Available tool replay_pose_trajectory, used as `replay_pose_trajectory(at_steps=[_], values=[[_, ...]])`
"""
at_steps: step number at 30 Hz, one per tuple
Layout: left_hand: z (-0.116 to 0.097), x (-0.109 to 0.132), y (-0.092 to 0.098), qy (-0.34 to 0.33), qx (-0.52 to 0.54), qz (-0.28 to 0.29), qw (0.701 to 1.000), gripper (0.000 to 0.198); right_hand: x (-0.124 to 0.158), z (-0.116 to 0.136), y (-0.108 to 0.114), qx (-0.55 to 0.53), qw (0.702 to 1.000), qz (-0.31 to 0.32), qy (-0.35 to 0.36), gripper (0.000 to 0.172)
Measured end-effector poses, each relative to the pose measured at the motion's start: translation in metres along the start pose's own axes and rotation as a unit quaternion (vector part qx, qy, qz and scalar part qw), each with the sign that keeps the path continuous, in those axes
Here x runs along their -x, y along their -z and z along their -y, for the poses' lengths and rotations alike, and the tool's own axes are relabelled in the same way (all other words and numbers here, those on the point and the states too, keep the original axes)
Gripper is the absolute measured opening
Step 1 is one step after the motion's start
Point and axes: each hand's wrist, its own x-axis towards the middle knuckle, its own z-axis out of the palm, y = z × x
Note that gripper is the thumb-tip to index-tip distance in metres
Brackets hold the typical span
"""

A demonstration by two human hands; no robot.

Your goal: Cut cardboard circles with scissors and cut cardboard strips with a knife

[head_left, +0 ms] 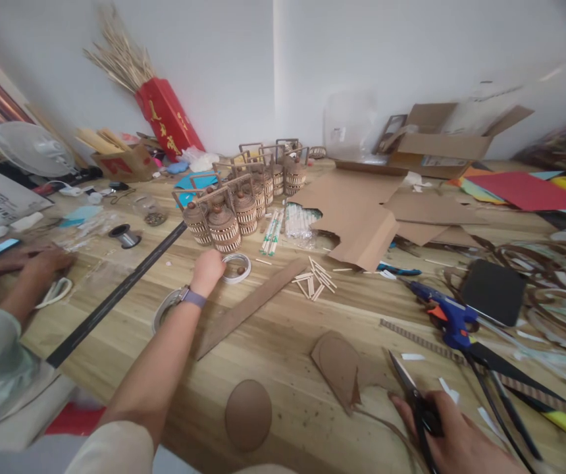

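Note:
My left hand [208,270] reaches forward across the wooden table [283,342] and closes on a white tape roll [237,268]; a purple watch band sits on that wrist. My right hand [453,434] rests at the near right edge, fingers through the handles of black scissors [411,395], blades pointing away. Between my hands lie a cut brown cardboard piece [338,367], a cardboard oval [248,415] and a long cardboard strip [248,306].
Several small woven lantern-like models [236,210] stand mid-table. A blue glue gun [448,316], big cardboard sheets [357,210], a black ruler [115,296], short sticks [315,280] and coloured paper [530,191] lie around. Another person's hands [41,263] work at the left.

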Motion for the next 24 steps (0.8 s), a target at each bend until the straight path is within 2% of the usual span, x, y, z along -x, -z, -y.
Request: replay_pose_trajectory(at_steps=[3, 6, 9, 11, 14, 16, 18, 20, 24], values=[[-0.001, 0.014, 0.009, -0.019, -0.001, -0.023, 1.0, 0.036, 0.003, 0.014, 0.015, 0.057, 0.998, 0.023, -0.034, 0.041], [-0.011, 0.04, 0.02, -0.055, 0.002, -0.062, 0.997, 0.032, 0.006, 0.026, 0.028, 0.087, 0.994, 0.018, -0.063, 0.041], [-0.037, 0.077, 0.024, -0.162, 0.028, -0.055, 0.985, 0.037, 0.014, 0.034, 0.038, 0.085, 0.994, 0.002, -0.07, 0.039], [-0.06, 0.104, 0.019, -0.291, 0.055, -0.011, 0.955, 0.031, 0.023, 0.042, 0.041, 0.082, 0.996, -0.02, -0.034, 0.038], [-0.09, 0.139, 0.005, -0.455, 0.06, 0.06, 0.887, 0.033, 0.035, 0.058, 0.038, 0.08, 0.995, -0.016, 0.065, 0.032], [-0.102, 0.158, -0.001, -0.508, 0.044, 0.082, 0.856, 0.037, 0.039, 0.065, 0.034, 0.092, 0.99, 0.011, 0.107, 0.022], [-0.105, 0.174, -0.002, -0.52, 0.017, 0.082, 0.85, 0.037, 0.038, 0.064, 0.031, 0.116, 0.987, 0.033, 0.103, 0.019], [-0.099, 0.19, 0.001, -0.499, -0.005, 0.082, 0.863, 0.039, 0.033, 0.054, 0.032, 0.142, 0.987, 0.042, 0.064, 0.021], [-0.068, 0.218, 0.004, -0.404, -0.029, 0.144, 0.903, 0.058, 0.02, 0.033, 0.05, 0.178, 0.978, 0.079, -0.07, 0.03]])
